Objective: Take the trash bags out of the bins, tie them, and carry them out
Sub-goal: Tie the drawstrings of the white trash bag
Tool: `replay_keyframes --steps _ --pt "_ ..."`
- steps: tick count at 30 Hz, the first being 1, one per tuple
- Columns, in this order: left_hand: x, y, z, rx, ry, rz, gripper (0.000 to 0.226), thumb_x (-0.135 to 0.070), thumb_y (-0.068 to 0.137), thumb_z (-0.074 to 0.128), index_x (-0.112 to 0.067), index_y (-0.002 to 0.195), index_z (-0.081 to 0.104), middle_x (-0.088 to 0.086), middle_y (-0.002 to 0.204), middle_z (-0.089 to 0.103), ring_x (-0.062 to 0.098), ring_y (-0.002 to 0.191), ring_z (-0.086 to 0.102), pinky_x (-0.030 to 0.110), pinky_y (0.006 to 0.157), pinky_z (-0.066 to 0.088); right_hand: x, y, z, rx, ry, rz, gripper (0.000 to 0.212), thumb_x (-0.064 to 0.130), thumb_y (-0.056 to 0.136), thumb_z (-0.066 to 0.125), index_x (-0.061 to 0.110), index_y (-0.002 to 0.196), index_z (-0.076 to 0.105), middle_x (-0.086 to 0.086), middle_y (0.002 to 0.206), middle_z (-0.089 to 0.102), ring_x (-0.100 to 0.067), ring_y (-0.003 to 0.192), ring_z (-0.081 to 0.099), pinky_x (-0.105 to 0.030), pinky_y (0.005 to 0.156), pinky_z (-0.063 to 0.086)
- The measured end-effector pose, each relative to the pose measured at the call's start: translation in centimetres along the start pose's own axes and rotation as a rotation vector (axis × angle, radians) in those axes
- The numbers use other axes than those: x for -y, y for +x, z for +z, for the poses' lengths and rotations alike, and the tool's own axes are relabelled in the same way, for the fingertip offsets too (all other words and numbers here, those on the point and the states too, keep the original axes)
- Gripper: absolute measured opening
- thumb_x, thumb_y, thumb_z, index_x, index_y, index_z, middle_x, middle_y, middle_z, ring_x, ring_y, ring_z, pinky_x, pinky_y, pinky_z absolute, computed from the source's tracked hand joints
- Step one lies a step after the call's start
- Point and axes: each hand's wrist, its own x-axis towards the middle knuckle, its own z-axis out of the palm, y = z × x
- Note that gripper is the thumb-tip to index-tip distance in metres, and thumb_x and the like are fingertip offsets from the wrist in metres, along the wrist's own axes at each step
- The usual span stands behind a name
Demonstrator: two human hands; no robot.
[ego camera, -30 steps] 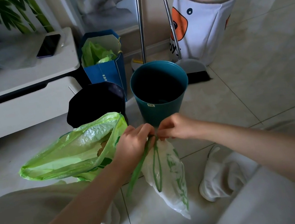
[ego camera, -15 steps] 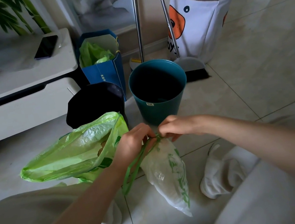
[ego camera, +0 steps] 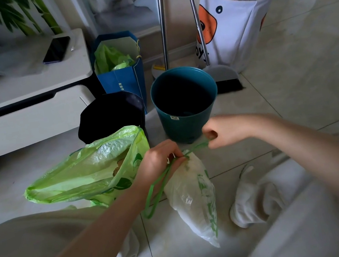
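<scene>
A whitish trash bag (ego camera: 195,200) with green print lies on the floor tiles in front of me. My left hand (ego camera: 158,161) pinches its gathered neck, and a loop of green drawstring (ego camera: 155,192) hangs below that hand. My right hand (ego camera: 224,130) is closed on the other end of the drawstring, which stretches taut between the two hands. A green trash bag (ego camera: 86,171) lies open-mouthed on the floor to the left. Behind them stand a teal bin (ego camera: 184,103) and a black bin (ego camera: 110,115), both without liners.
A blue paper bag (ego camera: 121,78) holding green plastic stands behind the bins. A broom and dustpan (ego camera: 223,76) lean at the wall beside a white fabric basket (ego camera: 235,20). A low white cabinet (ego camera: 25,103) with a phone (ego camera: 56,49) on top is at left. My knees frame the bottom.
My right hand has pulled away to the right, drawing the green drawstring taut. My left hand stays at the bag's neck, and the hanging loop has grown longer.
</scene>
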Motion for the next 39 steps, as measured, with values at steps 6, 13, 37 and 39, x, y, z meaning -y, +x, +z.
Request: replay_keyframes --steps 6,13,37,39 --pt "0.8 -0.5 -0.4 -0.041 0.002 -0.061 0.012 -0.011 0.078 0.074 -0.005 0.072 0.065 0.005 0.070 0.062 0.008 0.059 0.053 0.008 0.056 0.042 -2.0 -0.8 -0.6 0.001 -0.248 0.182 0.007 0.028 0.082 0.057 0.021 0.080 0.054 -0.006 0.090 0.061 -0.022 0.078 0.058 -0.040 0.071 0.052" --pt "-0.1 -0.9 0.0 -0.045 -0.018 -0.040 0.011 -0.011 0.078 0.075 -0.005 0.076 0.066 0.003 0.073 0.062 0.009 0.063 0.055 0.011 0.058 0.044 1.5 0.8 2.6 -0.061 0.114 -0.279 0.039 0.033 0.082 0.066 0.025 0.120 0.059 0.001 0.127 0.057 -0.016 0.120 0.049 -0.036 0.105 0.038" --pt "0.2 -3.3 -1.7 0.171 -0.562 -0.971 0.013 -0.018 0.088 0.064 -0.008 0.093 0.071 0.005 0.087 0.075 0.014 0.070 0.066 0.029 0.074 0.056 -0.1 0.9 2.9 0.078 0.065 -0.014 0.008 0.025 0.090 0.056 0.021 0.085 0.062 0.005 0.072 0.065 -0.010 0.068 0.060 -0.030 0.068 0.050" --pt "0.3 -3.0 -2.4 0.109 -0.574 -1.022 0.014 -0.019 0.089 0.063 -0.009 0.094 0.071 0.006 0.090 0.075 0.015 0.070 0.065 0.024 0.067 0.055 -0.4 0.9 2.7 0.073 0.031 0.019 0.010 0.022 0.090 0.056 0.017 0.087 0.064 0.003 0.077 0.068 -0.013 0.073 0.063 -0.033 0.072 0.052"
